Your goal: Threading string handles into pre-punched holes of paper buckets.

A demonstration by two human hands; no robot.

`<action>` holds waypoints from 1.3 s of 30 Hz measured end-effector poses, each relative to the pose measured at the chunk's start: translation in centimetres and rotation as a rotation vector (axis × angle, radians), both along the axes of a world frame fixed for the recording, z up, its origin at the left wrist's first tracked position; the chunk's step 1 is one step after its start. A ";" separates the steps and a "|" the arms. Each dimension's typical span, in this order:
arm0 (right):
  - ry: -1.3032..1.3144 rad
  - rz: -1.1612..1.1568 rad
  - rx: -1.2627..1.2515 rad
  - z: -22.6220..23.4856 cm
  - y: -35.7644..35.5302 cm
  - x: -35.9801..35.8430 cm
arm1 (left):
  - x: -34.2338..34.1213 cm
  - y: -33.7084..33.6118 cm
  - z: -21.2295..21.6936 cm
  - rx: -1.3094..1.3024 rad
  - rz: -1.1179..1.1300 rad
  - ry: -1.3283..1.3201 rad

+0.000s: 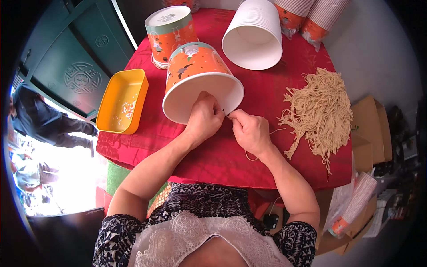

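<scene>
An orange paper bucket (pixel 195 66) with a pale green base band lies tipped on the table, its white mouth facing me. My left hand (pixel 206 116) is closed at the mouth, its fingers curled just inside the lower right rim; what they hold is hidden. Beside it, my right hand (pixel 250 130) pinches a thin beige cord right at the rim, next to a small dark spot like a hole. The cord's loose length (pixel 250 156) trails below and beside my right hand. To the right lies a heap of beige cords (pixel 321 111).
A yellow tray (pixel 143 95) with small white bits stands at left. Behind are an upside-down orange bucket (pixel 171 35) and a stack of white buckets (pixel 255 46). Wrapped bucket stacks (pixel 296 18) stand at the far right. Cardboard boxes (pixel 371 129) sit beyond the red-covered table (pixel 213 167).
</scene>
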State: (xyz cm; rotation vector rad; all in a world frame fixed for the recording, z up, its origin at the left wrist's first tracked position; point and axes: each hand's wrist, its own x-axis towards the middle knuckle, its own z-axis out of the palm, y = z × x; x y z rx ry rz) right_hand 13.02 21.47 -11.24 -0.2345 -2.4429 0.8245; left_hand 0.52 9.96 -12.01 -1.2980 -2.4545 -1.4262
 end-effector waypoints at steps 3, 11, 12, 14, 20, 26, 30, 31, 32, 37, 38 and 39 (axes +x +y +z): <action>-0.022 0.042 0.052 0.0 0.1 0.1 | 0.1 0.1 -0.1 -0.006 0.007 0.031; 0.006 -0.048 -0.103 0.1 0.4 -0.5 | -0.4 0.1 0.5 -0.047 -0.016 0.062; -0.020 -0.116 -0.179 0.4 0.4 -0.6 | -0.3 0.1 0.6 -0.038 -0.046 0.034; -0.093 -0.157 -0.208 1.1 0.4 -1.2 | -0.2 0.0 0.6 -0.023 -0.074 0.014; 0.071 -0.156 -0.264 0.2 1.6 -1.5 | 2.9 -3.0 2.7 0.136 -0.243 0.037; 0.218 -0.142 -0.317 2.2 1.1 0.3 | 5.3 -10.5 7.1 -0.401 -0.344 -0.699; 0.305 -0.086 -0.291 5.2 -1.6 1.6 | 3.7 -11.8 6.6 -0.044 -0.151 -0.802; 0.346 -0.076 -0.274 5.9 -2.6 1.9 | 3.5 -11.8 6.4 0.078 -0.148 -0.800; 0.342 -0.068 -0.293 6.2 -3.1 2.0 | 3.4 -11.9 6.4 0.198 -0.146 -0.796; 0.354 -0.046 -0.318 7.1 -4.3 2.8 | 4.9 -11.0 5.4 0.490 -0.135 -0.581; 0.336 -0.049 -0.377 7.2 -4.4 2.9 | 5.5 -10.8 5.2 0.552 -0.132 -0.561; 0.341 -0.055 -0.371 7.2 -4.5 3.0 | 6.0 -10.4 5.1 0.621 -0.125 -0.546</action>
